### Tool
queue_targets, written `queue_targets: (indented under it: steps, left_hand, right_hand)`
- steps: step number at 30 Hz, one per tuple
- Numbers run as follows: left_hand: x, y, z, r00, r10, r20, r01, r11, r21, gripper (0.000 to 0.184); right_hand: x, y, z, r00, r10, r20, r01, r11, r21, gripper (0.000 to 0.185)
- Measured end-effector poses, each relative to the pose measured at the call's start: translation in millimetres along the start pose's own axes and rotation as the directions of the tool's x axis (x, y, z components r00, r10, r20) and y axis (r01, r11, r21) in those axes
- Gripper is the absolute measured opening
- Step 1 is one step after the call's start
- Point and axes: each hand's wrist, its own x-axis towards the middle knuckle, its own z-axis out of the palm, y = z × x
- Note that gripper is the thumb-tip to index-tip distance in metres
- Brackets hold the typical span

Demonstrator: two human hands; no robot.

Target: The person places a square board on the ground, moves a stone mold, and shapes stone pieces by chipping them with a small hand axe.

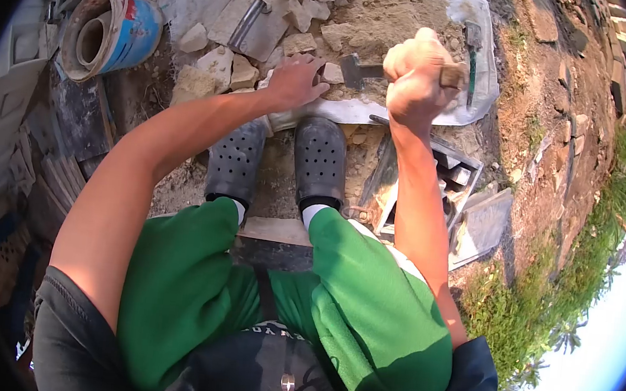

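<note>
My right hand (420, 78) is a closed fist around a tool's wooden handle (453, 75), whose butt sticks out on the right. On the fist's left shows the tool's dark, flat metal head (353, 72), hammer-like or hatchet-like; the exact kind is unclear. Low over the rubble, my left hand (293, 84) has its fingers and thumb around a small pale stone (332, 73). Its palm side is hidden. Broken pale stones (216, 67) lie left of that hand, and a shiny metal cylinder (250, 23) rests on a slab above it.
A blue-labelled bucket (136, 37) lies tilted at the left. Sandy rubble (406, 12) covers a pale sheet (486, 76); a green-handled tool (472, 71) lies near its right edge. A crate (469, 182) stands by my right forearm. My dark clogs (320, 158) are below the stones.
</note>
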Motion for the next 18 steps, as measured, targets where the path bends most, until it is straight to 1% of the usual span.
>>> queue_targets:
  steps: [1,2,3,5,6,7,8,10,11,12,14,16,17,18]
  left_hand:
    - [0.5,-0.1,1.0,1.0,0.006,-0.006,-0.006,1.0,0.001,0.051]
    - [0.9,-2.4,5.0,1.0,0.022,-0.014,-0.022,1.0,-0.011,0.051]
    - [3.1,-4.2,5.5,0.999,0.028,-0.034,-0.029,0.999,-0.022,0.051]
    - [1.8,-8.2,11.2,0.999,0.043,-0.032,-0.044,0.999,-0.027,0.052]
    - [6.5,-9.5,10.6,0.998,0.041,-0.05,-0.043,0.998,-0.04,0.052]
    - [5.4,-8.5,10.5,0.998,0.034,-0.047,-0.036,0.998,-0.045,0.052]
    - [4.1,-7.2,7.9,0.999,0.018,-0.04,-0.02,0.998,-0.051,0.053]
    - [2.2,-4.9,3.1,1.0,0.003,-0.027,-0.004,0.999,-0.053,0.053]
    - [1.1,-2.5,0.2,1.0,0.002,-0.021,-0.003,0.998,-0.062,0.053]
    - [1.3,-1.4,-1.8,1.0,0.002,-0.018,-0.003,0.997,-0.071,0.054]
    - [3.7,-5.8,3.1,0.999,0.011,-0.034,-0.014,0.997,-0.08,0.054]
    - [4.6,-8.4,7.0,0.998,0.02,-0.051,-0.024,0.995,-0.092,0.054]
    - [6.1,-9.0,7.6,0.998,0.01,-0.06,-0.016,0.995,-0.094,0.054]
    - [4.8,-9.5,7.2,0.999,0.012,-0.052,-0.016,0.996,-0.089,0.054]
  right_hand:
    - [-7.5,27.8,-2.2,0.999,-0.05,0.022,0.052,0.991,-0.121,0.037]
    - [-8.4,32.6,0.0,0.998,0.055,0.001,-0.054,0.991,-0.12,0.038]
    - [1.5,32.3,-0.2,0.999,0.042,0.017,-0.04,0.993,-0.115,0.038]
    - [8.7,27.9,-6.2,0.991,0.134,0.022,-0.134,0.991,0.003,0.037]
    - [13.5,9.8,-0.8,0.998,0.055,0.002,-0.055,0.996,-0.075,0.04]
    - [20.3,-11.1,1.3,0.999,-0.008,0.042,0.01,0.998,-0.054,0.041]
    - [26.5,-29.5,1.4,0.995,-0.071,0.076,0.073,0.997,-0.029,0.042]
    - [28.2,-51.4,3.1,0.999,0.053,-0.009,-0.05,0.983,0.178,0.044]
    - [27.9,-48.5,-1.0,0.998,0.056,0.02,-0.059,0.966,0.253,0.044]
    - [23.4,-35.5,-1.7,0.998,0.055,0.017,-0.058,0.965,0.254,0.044]
    - [7.8,7.2,-1.7,0.998,0.048,-0.027,-0.048,0.999,0.01,0.045]
    - [-0.3,33.5,-1.2,0.996,0.084,-0.038,-0.087,0.992,-0.091,0.045]
    - [1.6,36.9,-5.4,0.99,0.136,-0.035,-0.138,0.989,-0.046,0.044]
    - [2.4,31.2,-5.7,0.99,0.137,-0.043,-0.139,0.989,-0.045,0.044]
